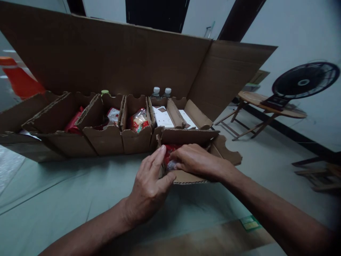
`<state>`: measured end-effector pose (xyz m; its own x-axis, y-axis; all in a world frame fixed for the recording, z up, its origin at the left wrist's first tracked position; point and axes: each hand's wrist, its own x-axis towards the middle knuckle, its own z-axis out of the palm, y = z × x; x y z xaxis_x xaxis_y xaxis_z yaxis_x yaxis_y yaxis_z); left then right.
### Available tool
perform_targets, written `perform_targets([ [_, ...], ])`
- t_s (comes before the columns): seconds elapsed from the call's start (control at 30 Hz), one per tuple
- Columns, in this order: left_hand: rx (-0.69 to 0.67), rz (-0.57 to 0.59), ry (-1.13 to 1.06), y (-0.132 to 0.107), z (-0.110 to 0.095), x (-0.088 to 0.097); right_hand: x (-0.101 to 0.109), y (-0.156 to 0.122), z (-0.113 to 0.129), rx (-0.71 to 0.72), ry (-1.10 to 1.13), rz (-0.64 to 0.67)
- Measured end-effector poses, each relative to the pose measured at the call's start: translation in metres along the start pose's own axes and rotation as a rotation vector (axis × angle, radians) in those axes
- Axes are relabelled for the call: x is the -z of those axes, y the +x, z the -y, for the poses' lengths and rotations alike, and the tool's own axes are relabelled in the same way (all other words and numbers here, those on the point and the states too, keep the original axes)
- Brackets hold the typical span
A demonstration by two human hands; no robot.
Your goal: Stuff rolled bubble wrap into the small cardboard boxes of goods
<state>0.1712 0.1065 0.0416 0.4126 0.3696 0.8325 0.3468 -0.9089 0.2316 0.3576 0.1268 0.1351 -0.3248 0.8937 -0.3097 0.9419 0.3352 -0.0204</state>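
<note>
Both hands meet at the small cardboard box (186, 137) on the tabletop (66, 192). The right hand (195, 161) has its grip closed around a red packet (168, 151) lying inside that box. The left hand (149, 186) keeps its grip open, fingers straight, fingertips against the packet's edge.

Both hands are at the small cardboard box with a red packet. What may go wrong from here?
1. The red shiny packet is held between the left hand and the right hand; it may crumple or tear.
2. The small brown cardboard box seems close to the right edge of the pale green table; a push might slide it off.
</note>
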Motion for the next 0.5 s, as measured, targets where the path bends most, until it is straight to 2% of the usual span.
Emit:
perform_targets([
  [0.07, 0.011, 0.012, -0.003, 0.003, 0.004, -0.001, 0.005, -0.017, -0.012, -0.039, 0.135, -0.222],
  [0.17, 0.075, 0.040, -0.056, 0.000, 0.006, 0.001, 0.000, -0.064, -0.031, -0.219, 0.328, -0.700],
  [0.23, 0.201, 0.011, -0.134, -0.010, 0.005, 0.004, -0.015, -0.100, -0.042, -0.439, 0.359, -0.986],
  [0.3, 0.385, -0.032, -0.222, -0.024, 0.004, 0.006, -0.040, -0.128, -0.049, -0.658, 0.430, -1.185],
  [0.33, 0.486, -0.030, -0.270, -0.031, 0.005, 0.006, -0.055, -0.136, -0.052, -0.733, 0.493, -1.211],
  [0.4, 0.664, 0.030, -0.371, -0.043, 0.009, 0.000, -0.086, -0.139, -0.059, -0.791, 0.645, -1.115],
  [0.5, 0.796, 0.139, -0.523, -0.047, 0.014, -0.020, -0.123, -0.114, -0.071, -0.682, 0.836, -0.886],
])
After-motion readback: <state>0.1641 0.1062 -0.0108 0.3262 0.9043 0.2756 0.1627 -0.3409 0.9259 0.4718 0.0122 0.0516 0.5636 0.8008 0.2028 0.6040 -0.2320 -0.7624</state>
